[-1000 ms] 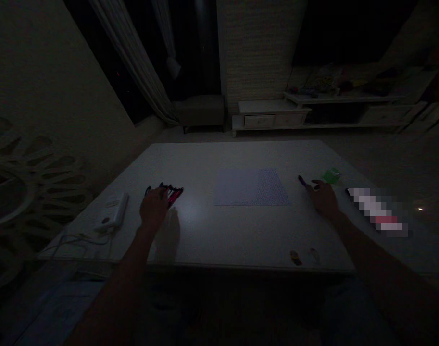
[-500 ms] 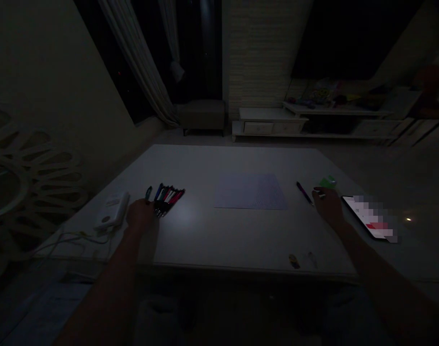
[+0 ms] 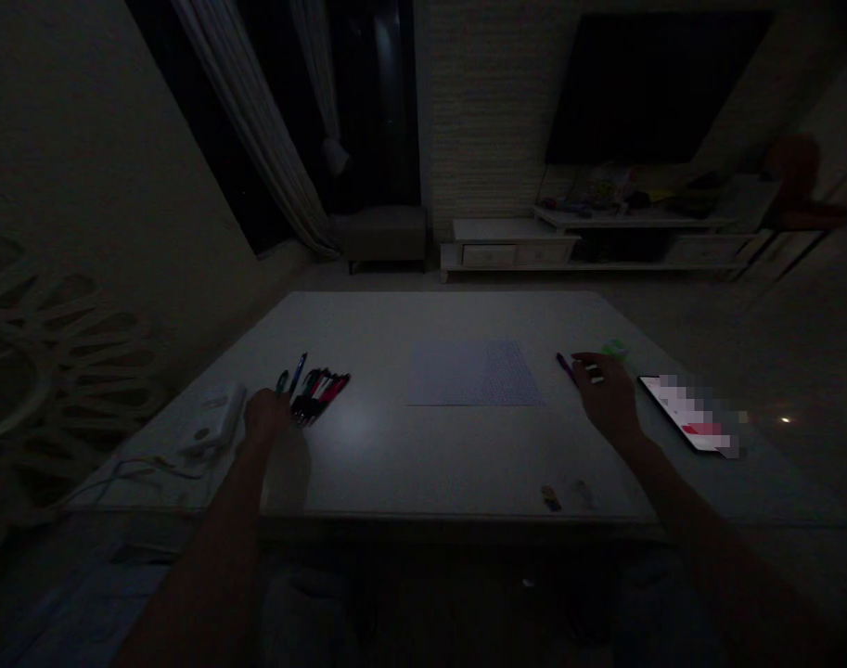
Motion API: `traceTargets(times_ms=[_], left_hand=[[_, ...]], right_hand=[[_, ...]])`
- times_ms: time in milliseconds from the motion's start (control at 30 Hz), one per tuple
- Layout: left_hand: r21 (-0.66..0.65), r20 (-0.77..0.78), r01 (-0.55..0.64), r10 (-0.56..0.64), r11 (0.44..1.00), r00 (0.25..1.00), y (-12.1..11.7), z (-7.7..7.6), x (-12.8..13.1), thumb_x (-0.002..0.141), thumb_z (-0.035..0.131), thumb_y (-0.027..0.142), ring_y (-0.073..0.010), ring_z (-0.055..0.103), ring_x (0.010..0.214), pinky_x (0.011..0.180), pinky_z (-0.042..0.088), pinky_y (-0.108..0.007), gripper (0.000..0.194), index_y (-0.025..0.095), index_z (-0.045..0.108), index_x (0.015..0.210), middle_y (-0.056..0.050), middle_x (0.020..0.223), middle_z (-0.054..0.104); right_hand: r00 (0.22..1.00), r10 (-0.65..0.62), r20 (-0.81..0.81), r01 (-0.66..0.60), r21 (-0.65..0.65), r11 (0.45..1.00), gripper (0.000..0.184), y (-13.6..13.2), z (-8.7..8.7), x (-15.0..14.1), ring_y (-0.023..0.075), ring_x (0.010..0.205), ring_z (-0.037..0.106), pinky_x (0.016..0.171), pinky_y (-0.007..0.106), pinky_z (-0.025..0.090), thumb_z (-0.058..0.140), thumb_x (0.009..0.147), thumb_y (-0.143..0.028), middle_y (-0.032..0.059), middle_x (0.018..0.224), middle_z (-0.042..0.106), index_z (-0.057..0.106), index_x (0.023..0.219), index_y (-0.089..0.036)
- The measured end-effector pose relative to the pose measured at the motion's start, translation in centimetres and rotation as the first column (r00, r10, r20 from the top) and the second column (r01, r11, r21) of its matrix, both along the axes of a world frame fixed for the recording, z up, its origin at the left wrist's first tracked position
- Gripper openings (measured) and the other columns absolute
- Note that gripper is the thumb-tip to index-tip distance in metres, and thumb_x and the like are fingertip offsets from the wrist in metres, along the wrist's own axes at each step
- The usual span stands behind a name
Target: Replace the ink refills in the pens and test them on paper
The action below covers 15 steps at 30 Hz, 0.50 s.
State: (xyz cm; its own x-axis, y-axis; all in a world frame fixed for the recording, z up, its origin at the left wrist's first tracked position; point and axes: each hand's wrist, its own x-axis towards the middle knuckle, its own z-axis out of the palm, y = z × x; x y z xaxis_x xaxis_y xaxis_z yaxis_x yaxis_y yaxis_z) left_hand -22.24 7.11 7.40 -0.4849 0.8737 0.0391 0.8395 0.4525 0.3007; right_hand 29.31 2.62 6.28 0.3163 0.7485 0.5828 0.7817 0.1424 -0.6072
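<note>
At the left of the white table (image 3: 367, 482), my left hand (image 3: 264, 413) is closed at the near end of a blue pen (image 3: 298, 373), which stands apart from a fan of several pens (image 3: 322, 394). Right beside its fingertips lies a dark green pen (image 3: 282, 381). My right hand (image 3: 608, 394) is over a purple pen (image 3: 566, 365) and covers its near part. Its fingers are bent and apart; bright white patches show among them, and I cannot tell what they are. Between the hands lies a sheet of paper (image 3: 457, 376) with a dense pattern on its right side.
A white box-like device (image 3: 214, 417) with cables is left of my left hand. A lit phone (image 3: 673, 413) and a green piece (image 3: 614, 349) lie at the right. Two small items (image 3: 550, 498) sit near the front edge. The room is dim.
My right hand has moved left onto the purple pen. My left hand has drawn slightly left, and the blue pen has come away from the fan. The view has tilted slightly.
</note>
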Motion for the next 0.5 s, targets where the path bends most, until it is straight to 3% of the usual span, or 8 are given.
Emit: traceTargets(times_ms=[67, 133, 167, 233, 300, 400, 500], left_hand=[[0.046, 0.057, 0.069, -0.071, 0.997, 0.996, -0.7, 0.8, 2.3, 0.079, 0.043, 0.037, -0.0260, 0.062, 0.074, 0.057, 0.041, -0.029, 0.038, 0.007, 0.066, 0.079, -0.015, 0.076, 0.066], [0.097, 0.153, 0.200, -0.213, 0.975, 0.965, -1.8, 1.0, 6.4, 0.084, 0.040, 0.040, -0.0199, 0.061, 0.074, 0.059, 0.043, -0.025, 0.038, 0.011, 0.065, 0.087, -0.007, 0.080, 0.066], [0.171, 0.304, 0.305, -0.344, 0.937, 0.888, -2.5, 0.8, 9.0, 0.086, 0.042, 0.039, -0.0198, 0.060, 0.077, 0.062, 0.045, -0.027, 0.037, 0.010, 0.063, 0.092, -0.008, 0.086, 0.065], [0.293, 0.532, 0.488, -0.564, 0.822, 0.631, -4.1, -0.1, 14.5, 0.086, 0.048, 0.036, -0.0201, 0.058, 0.089, 0.073, 0.048, -0.035, 0.033, 0.011, 0.056, 0.107, -0.009, 0.104, 0.059], [0.306, 0.572, 0.546, -0.609, 0.780, 0.549, -5.6, -1.3, 19.4, 0.087, 0.050, 0.032, -0.0193, 0.055, 0.095, 0.080, 0.048, -0.039, 0.031, 0.016, 0.051, 0.113, -0.008, 0.113, 0.054], [0.301, 0.611, 0.588, -0.625, 0.750, 0.485, -6.9, -2.9, 24.1, 0.087, 0.050, 0.031, -0.0188, 0.055, 0.095, 0.079, 0.049, -0.039, 0.028, 0.017, 0.052, 0.111, -0.008, 0.113, 0.054], [0.271, 0.646, 0.621, -0.617, 0.735, 0.449, -7.1, -3.2, 25.8, 0.087, 0.046, 0.037, -0.0166, 0.060, 0.078, 0.066, 0.049, -0.031, 0.030, 0.013, 0.061, 0.097, -0.009, 0.092, 0.062]], right_hand=[[0.993, 0.091, -0.076, -0.093, -0.033, 0.995, 0.035, -0.8, 0.1, -2.2, 0.0166, 0.070, 0.055, 0.065, 0.030, 0.045, 0.044, 0.082, -0.043, 0.0109, 0.093, 0.061, 0.062, 0.095, -0.016], [0.956, 0.224, -0.190, -0.248, -0.109, 0.963, 0.035, -1.6, 0.0, -5.0, 0.0177, 0.073, 0.056, 0.068, 0.031, 0.045, 0.045, 0.082, -0.044, 0.0098, 0.089, 0.063, 0.063, 0.091, -0.016], [0.916, 0.302, -0.265, -0.349, -0.152, 0.925, 0.036, -2.1, -0.2, -6.5, 0.0182, 0.075, 0.057, 0.069, 0.031, 0.045, 0.044, 0.082, -0.044, 0.0096, 0.088, 0.064, 0.064, 0.092, -0.016], [0.796, 0.415, -0.442, -0.538, -0.201, 0.819, 0.041, -3.1, -0.5, -9.4, 0.0185, 0.077, 0.058, 0.065, 0.030, 0.045, 0.038, 0.085, -0.046, 0.0090, 0.090, 0.064, 0.063, 0.099, -0.017], [0.681, 0.457, -0.572, -0.651, -0.187, 0.736, 0.041, -3.8, -0.7, -11.7, 0.0191, 0.083, 0.058, 0.063, 0.030, 0.046, 0.038, 0.085, -0.047, 0.0087, 0.097, 0.064, 0.061, 0.104, -0.019], [0.678, 0.418, -0.605, -0.628, -0.181, 0.757, 0.032, -4.3, -1.1, -13.1, 0.0186, 0.081, 0.058, 0.068, 0.030, 0.046, 0.047, 0.081, -0.044, 0.0070, 0.092, 0.065, 0.062, 0.094, -0.019], [0.735, 0.373, -0.566, -0.566, -0.210, 0.797, 0.024, -4.1, -1.3, -12.6, 0.0171, 0.074, 0.058, 0.069, 0.030, 0.045, 0.049, 0.079, -0.039, 0.0054, 0.079, 0.065, 0.061, 0.082, -0.018]])
